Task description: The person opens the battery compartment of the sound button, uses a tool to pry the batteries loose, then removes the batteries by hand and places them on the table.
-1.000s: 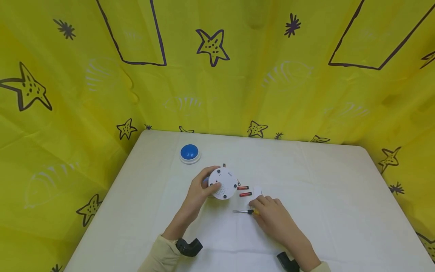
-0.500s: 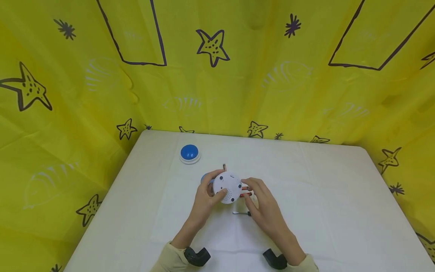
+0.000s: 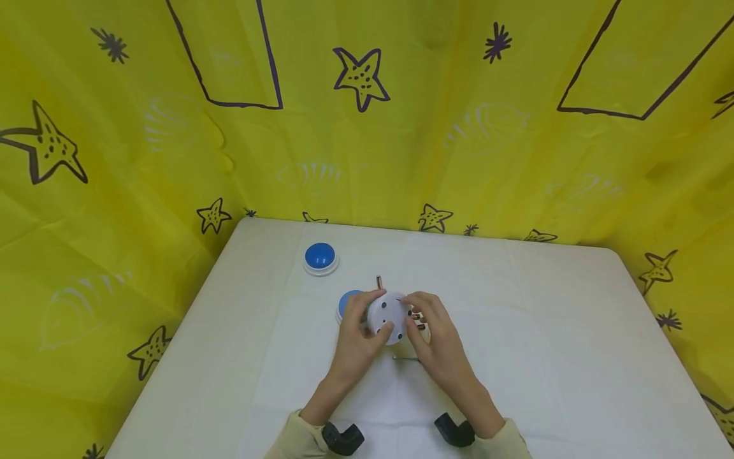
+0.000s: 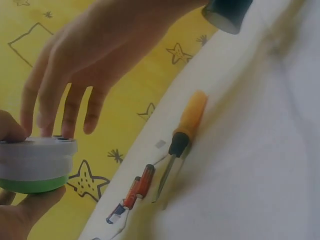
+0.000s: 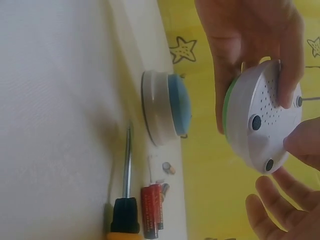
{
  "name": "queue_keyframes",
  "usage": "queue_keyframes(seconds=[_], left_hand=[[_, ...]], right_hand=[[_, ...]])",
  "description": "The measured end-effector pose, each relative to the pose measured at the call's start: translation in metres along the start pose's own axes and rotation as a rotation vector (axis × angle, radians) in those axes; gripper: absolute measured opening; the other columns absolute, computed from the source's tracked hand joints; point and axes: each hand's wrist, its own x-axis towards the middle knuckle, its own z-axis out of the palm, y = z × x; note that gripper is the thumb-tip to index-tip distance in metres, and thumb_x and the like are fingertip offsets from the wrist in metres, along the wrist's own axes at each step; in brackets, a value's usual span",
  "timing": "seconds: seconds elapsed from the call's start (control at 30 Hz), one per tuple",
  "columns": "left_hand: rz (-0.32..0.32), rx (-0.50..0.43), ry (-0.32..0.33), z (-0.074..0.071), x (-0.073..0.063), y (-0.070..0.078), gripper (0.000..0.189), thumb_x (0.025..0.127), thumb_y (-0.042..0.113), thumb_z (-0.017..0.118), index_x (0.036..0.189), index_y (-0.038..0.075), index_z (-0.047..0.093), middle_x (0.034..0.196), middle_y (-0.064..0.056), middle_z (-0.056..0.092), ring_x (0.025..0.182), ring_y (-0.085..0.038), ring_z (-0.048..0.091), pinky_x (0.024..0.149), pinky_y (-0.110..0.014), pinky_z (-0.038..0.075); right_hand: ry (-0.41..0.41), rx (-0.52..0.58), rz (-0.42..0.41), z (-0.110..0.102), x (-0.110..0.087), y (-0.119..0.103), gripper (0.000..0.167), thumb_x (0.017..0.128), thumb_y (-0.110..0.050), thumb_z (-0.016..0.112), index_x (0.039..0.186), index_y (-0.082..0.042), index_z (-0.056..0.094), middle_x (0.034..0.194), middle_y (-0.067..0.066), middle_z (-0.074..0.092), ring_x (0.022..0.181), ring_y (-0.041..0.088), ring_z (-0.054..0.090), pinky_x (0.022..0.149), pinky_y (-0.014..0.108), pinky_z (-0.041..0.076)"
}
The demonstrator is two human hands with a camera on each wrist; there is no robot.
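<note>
A round push-button buzzer with a white body and a green dome (image 4: 35,184) is held up off the table, its base (image 5: 267,142) with black feet and speaker holes turned toward me in the head view. My left hand (image 3: 357,335) grips it from the left, thumb on the base, fingers round the far side. From the right, my right hand (image 3: 438,335) has its thumb on the base and fingertips at the rim. Whether a small part sits under those right fingertips is hidden. Below the hands lies a screwdriver (image 4: 190,117) with a yellow handle.
Red batteries (image 5: 151,212) lie on the table right of the buzzer, partly behind my right hand. Another battery (image 3: 379,282) lies beyond the hands. A light-blue buzzer (image 3: 348,301) stands behind my left hand, and a darker blue buzzer (image 3: 319,256) farther back left.
My right hand has left the screwdriver area and come up to the buzzer's right side. My left hand has carried the buzzer a little right and nearer, uncovering more of the light-blue buzzer.
</note>
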Motion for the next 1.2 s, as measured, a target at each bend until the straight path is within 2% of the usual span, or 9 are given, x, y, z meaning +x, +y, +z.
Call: queue_keyframes(seconds=[0.1,0.27,0.4,0.63,0.8,0.93,1.2], left_hand=[[0.032,0.032,0.012,0.0032,-0.0005,0.0007,0.056,0.091,0.004,0.073,0.144,0.013,0.057,0.137,-0.013,0.049,0.122,-0.025,0.051,0.091,-0.045,0.060],[0.062,0.043,0.018,0.0057,-0.0018,0.0038,0.056,0.091,0.001,0.072,0.144,0.008,0.057,0.134,-0.013,0.049,0.123,-0.026,0.053,0.089,-0.044,0.062],[0.083,0.051,0.023,0.0063,-0.0022,0.0040,0.057,0.090,-0.002,0.072,0.144,0.008,0.058,0.134,-0.013,0.048,0.123,-0.026,0.054,0.088,-0.041,0.062],[0.111,0.064,0.010,0.0056,-0.0031,0.0028,0.057,0.088,-0.004,0.073,0.140,0.015,0.061,0.134,-0.012,0.048,0.123,-0.027,0.056,0.085,-0.039,0.063],[0.129,0.114,0.023,0.0061,-0.0040,0.0034,0.053,0.085,-0.004,0.075,0.134,0.014,0.066,0.130,-0.011,0.051,0.118,-0.023,0.055,0.089,-0.034,0.057],[0.125,0.136,0.027,0.0084,-0.0032,0.0035,0.051,0.084,-0.003,0.076,0.133,0.010,0.067,0.130,-0.011,0.052,0.116,-0.021,0.055,0.090,-0.034,0.054],[0.093,0.156,0.048,0.0107,-0.0030,0.0037,0.051,0.086,-0.001,0.077,0.132,0.017,0.068,0.129,-0.008,0.054,0.111,-0.018,0.055,0.087,-0.030,0.053]], right_hand=[[0.014,0.011,0.017,0.0003,0.0013,0.0000,0.038,0.093,0.006,0.069,0.129,-0.008,0.065,0.132,0.009,0.062,0.102,0.023,0.063,0.077,0.037,0.061],[0.035,0.018,0.029,0.0012,0.0016,-0.0012,0.038,0.092,0.007,0.070,0.126,-0.008,0.066,0.132,0.008,0.063,0.103,0.023,0.063,0.078,0.036,0.060],[0.035,0.018,0.022,0.0012,0.0026,-0.0024,0.037,0.091,0.006,0.073,0.124,-0.006,0.065,0.130,0.009,0.063,0.101,0.022,0.063,0.076,0.036,0.060],[-0.023,0.037,0.026,-0.0046,0.0086,-0.0007,0.040,0.085,0.005,0.081,0.118,-0.007,0.062,0.120,0.007,0.062,0.099,0.020,0.061,0.073,0.035,0.059],[-0.035,0.079,0.043,-0.0038,0.0087,0.0005,0.042,0.081,0.009,0.082,0.113,-0.007,0.060,0.114,0.006,0.060,0.097,0.020,0.059,0.071,0.033,0.057],[-0.034,0.067,0.044,-0.0040,0.0082,0.0006,0.043,0.080,0.011,0.082,0.111,-0.006,0.058,0.112,0.007,0.058,0.095,0.022,0.058,0.071,0.031,0.055],[-0.025,0.027,0.040,-0.0037,0.0078,0.0025,0.042,0.080,0.011,0.082,0.109,-0.005,0.056,0.110,0.007,0.057,0.097,0.018,0.057,0.072,0.032,0.055]])
